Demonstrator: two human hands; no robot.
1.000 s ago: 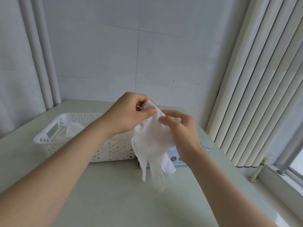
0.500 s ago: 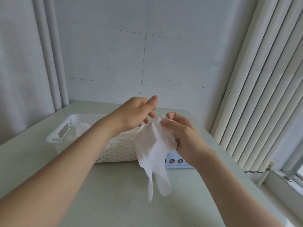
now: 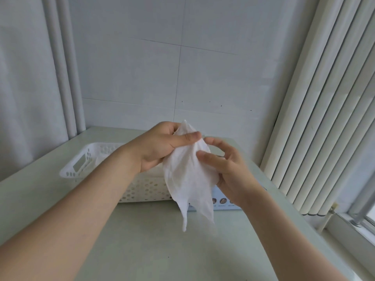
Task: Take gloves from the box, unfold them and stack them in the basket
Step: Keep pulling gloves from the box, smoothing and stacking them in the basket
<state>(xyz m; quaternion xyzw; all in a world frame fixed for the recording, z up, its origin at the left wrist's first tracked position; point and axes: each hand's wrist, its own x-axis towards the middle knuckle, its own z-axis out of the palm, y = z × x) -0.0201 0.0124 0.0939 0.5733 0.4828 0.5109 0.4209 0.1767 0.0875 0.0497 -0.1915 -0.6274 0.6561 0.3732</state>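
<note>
A thin white glove (image 3: pixel 187 177) hangs in the air above the table, cuff up and fingers dangling down. My left hand (image 3: pixel 162 147) pinches its top edge between thumb and fingers. My right hand (image 3: pixel 225 169) holds the glove's right side, thumb on the front and fingers curled behind. The white perforated basket (image 3: pixel 142 189) stands behind my left forearm, with white material inside at its left end. The light blue glove box (image 3: pixel 223 202) lies to the right of the basket, mostly hidden by the glove and my right hand.
The pale green table (image 3: pixel 142 240) runs to a tiled wall at the back. Vertical blinds (image 3: pixel 324 118) hang on the right above a window sill. Grey pipes (image 3: pixel 65 78) stand in the left corner.
My left hand, which had let go half a second ago, has come back and pinched the glove's top edge. The glove hangs more spread out, and the view has shifted slightly.
</note>
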